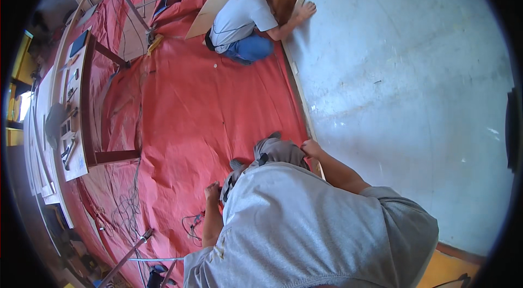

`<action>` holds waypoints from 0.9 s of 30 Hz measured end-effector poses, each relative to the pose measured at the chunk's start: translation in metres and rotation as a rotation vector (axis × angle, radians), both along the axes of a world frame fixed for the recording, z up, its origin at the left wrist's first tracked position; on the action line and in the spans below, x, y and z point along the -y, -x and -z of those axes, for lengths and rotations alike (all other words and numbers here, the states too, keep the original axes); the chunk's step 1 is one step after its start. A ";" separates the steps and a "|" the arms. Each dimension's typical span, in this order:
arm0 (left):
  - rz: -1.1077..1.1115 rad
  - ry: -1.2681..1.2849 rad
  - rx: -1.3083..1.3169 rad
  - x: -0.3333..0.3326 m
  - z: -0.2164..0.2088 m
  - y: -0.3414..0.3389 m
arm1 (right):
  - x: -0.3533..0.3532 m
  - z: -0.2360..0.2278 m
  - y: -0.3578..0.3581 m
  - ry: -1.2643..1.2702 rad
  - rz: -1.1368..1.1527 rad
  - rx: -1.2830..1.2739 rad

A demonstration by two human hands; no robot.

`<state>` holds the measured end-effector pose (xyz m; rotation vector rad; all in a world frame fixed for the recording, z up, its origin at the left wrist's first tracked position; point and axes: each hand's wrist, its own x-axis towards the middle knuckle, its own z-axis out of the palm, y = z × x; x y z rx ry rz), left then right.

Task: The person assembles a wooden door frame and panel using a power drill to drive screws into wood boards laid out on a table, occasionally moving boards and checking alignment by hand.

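Observation:
My left hand (211, 192) is beside my left knee, above the red floor sheet (185, 108). Its fingers are curled in, and whatever may be inside them is too small to make out. By the foot of the pale blue-grey wall (397, 92), my right hand (312, 149) is closed next to my right knee. A narrow light strip (322, 170) shows just below it along the wall's base. What the right fingers hold, if anything, is hidden. I am crouched, and my legs (280, 152) in grey trousers show ahead of my shirt.
A co-worker (242, 18) squats farther along, one hand on the wall. A wooden table (77, 163) with a hammer (67, 154) and other tools stands left. Loose cables (128, 209) and metal scaffold tubes (126, 258) lie lower left. A plywood panel (218, 2) leans behind the co-worker.

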<state>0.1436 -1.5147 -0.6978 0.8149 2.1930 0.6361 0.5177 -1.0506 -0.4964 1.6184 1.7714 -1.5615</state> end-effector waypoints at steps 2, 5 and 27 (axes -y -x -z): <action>-0.677 0.119 0.752 -0.069 -0.077 -0.036 | 0.020 0.014 -0.069 0.031 0.133 0.095; -0.749 0.083 0.754 -0.064 -0.107 -0.018 | 0.031 0.020 -0.063 0.007 0.026 0.082; -0.654 0.160 0.665 -0.055 -0.139 -0.010 | 0.049 0.063 -0.048 -0.447 -0.436 0.024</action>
